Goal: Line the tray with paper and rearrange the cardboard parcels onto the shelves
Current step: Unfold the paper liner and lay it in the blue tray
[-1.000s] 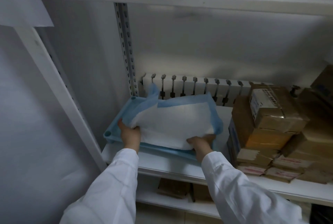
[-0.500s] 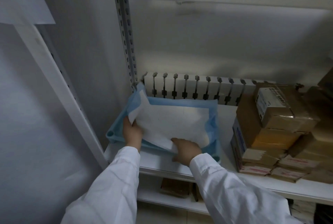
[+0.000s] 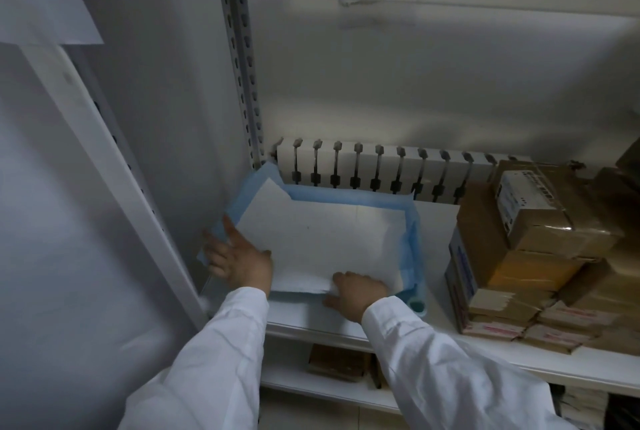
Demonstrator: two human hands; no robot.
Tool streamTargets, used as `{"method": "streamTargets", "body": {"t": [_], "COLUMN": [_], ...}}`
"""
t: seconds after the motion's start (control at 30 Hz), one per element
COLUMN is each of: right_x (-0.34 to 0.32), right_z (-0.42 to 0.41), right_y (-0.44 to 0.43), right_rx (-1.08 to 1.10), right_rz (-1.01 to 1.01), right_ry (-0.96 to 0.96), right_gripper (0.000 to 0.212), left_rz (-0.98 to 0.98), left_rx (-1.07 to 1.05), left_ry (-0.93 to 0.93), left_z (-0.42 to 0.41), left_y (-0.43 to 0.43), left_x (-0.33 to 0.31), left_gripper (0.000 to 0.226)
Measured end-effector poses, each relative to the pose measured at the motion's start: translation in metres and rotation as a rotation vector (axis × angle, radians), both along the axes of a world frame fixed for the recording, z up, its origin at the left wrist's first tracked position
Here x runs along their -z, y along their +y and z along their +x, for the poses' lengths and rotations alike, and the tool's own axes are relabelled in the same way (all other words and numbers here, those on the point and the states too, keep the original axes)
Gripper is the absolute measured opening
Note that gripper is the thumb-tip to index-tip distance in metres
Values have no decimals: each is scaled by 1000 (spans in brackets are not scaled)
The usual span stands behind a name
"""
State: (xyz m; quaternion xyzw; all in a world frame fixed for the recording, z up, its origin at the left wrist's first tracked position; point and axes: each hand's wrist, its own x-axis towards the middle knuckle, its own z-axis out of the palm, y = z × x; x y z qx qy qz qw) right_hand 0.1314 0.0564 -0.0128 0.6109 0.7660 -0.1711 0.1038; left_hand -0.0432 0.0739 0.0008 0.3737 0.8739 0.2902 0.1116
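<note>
Paper (image 3: 329,239) now lies flatter in the blue tray (image 3: 417,305) on the shelf (image 3: 311,320), cardboard parcels (image 3: 526,246) at 3 o'clock. My left hand (image 3: 239,261) has released its grip: fingers wide, flat on the 9 o'clock edge. My right hand (image 3: 356,291) pinches the 6 o'clock edge.

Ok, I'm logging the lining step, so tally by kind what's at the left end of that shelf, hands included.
Tray: 1, blue
Paper liner: 1, white with a blue border, lying in the tray
Hands: 2, the left hand and the right hand, both on the paper liner
Total: 4
</note>
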Motion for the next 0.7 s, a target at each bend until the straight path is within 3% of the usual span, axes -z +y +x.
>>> {"method": "streamTargets", "body": {"t": [0.1, 0.17, 0.27, 0.47, 0.53, 0.6, 0.63, 0.7], "right_x": [-6, -6, -6, -17, -21, -24, -25, -27], "right_z": [-2, -5, -7, -2, 2, 6, 8, 14], "right_y": [2, 3, 2, 3, 2, 0, -1, -4], "right_rx": [-6, -13, -17, 44, 42, -27, -47, -20], "right_rz": [12, 24, 45, -60, -16, 158, 234, 290], "right_ry": [-27, -36, -50, 14, 25, -53, -92, -124], "right_gripper": [40, 39, 33, 40, 40, 34, 32, 33], "left_rz": [-145, -237, -424, -518, -537, -451, -399, -356], "left_rx": [311, 514, 625, 814, 877, 858, 828, 789], "left_ry": [330, 362, 229, 264, 225, 129, 166, 425], "left_z": [2, 4, 11, 6, 4, 4, 4, 8], "left_y": [2, 3, -5, -16, -16, -17, -17, -17], "left_x": [4, 6, 4, -6, -13, -16, -17, -20], "left_gripper": [58, 33, 57, 69, 57, 33, 23, 26]}}
